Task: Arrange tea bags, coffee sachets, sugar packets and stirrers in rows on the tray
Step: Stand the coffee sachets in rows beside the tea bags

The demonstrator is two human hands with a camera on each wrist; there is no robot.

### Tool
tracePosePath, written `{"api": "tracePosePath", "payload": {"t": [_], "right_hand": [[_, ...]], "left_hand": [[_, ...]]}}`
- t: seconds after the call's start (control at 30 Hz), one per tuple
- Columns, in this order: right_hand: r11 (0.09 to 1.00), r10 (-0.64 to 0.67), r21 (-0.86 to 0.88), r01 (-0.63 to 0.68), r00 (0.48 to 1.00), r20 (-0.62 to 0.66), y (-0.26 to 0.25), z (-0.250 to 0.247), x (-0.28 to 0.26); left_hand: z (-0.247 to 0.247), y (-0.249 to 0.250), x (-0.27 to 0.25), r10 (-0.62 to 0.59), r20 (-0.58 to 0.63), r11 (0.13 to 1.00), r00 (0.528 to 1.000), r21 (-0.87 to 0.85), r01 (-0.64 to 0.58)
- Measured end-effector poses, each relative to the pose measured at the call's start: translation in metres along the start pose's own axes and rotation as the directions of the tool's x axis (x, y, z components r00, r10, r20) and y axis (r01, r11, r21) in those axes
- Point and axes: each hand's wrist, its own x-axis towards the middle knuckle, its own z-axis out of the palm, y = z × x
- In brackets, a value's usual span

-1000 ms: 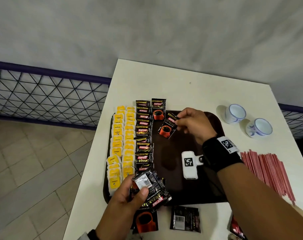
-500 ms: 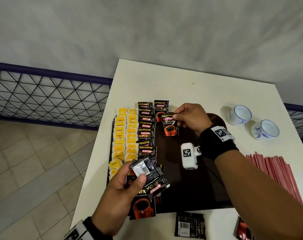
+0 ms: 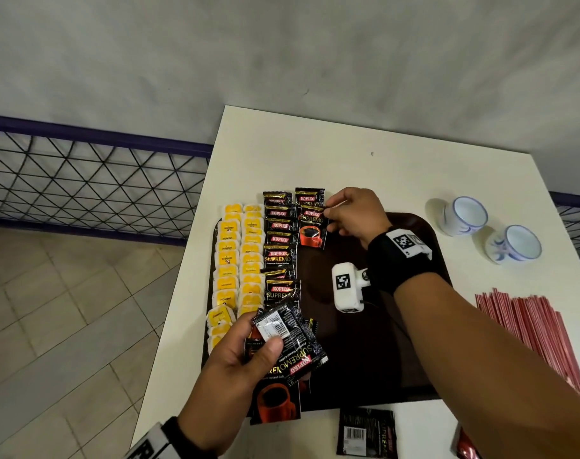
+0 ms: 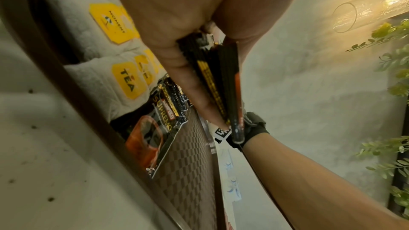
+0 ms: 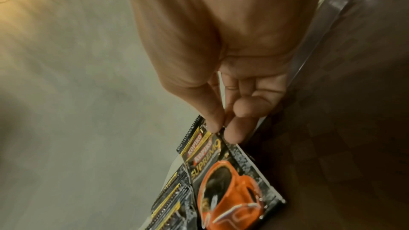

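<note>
Two rows of yellow-tagged tea bags [image 3: 239, 260] fill the left side of the brown tray [image 3: 411, 369], w/ a column of black Kopiko coffee sachets [image 3: 279, 246] just right of them. Right hand [image 3: 356, 215] is over the tray's far end — thumb and index fingers [image 5: 213, 121] pinched together on the top corner of one coffee sachet [image 3: 312, 228], which lies face-up beside that column, overlapping another sachet at the far edge; the other fingers are curled in. Left hand [image 3: 239, 362] is over the tray's near-left corner, thumb clamped across a fanned stack of sachets [image 3: 290, 339], fingers under it. One more sachet lies on the tray's near edge, partly under that stack. Off the tray's near edge, on the white surface [image 3: 364, 160], a loose sachet [image 3: 366, 432] lies back-side up. Red stirrers [image 3: 530, 336] lie in a pile right of the tray — two blue-and-white cups [image 3: 490, 230] stand off its far-right corner.
</note>
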Motion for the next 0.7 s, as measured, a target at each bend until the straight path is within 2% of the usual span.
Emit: {"api": "tracePosePath", "payload": {"t": [0.17,0.7], "right_hand": [[1.000,-0.006,-0.001,0.006,0.999,-0.034,0.001,0.006,0.004],[0.999,-0.037,0.031,0.039,0.995,-0.087,0.005,0.012,0.010]], "left_hand": [[0.001,-0.002,-0.001,-0.028,0.021,0.999,0.999,-0.031,0.029],[0.002,0.002,0.002,-0.091,-0.020,0.993,0.996,-0.079,0.089]]}}
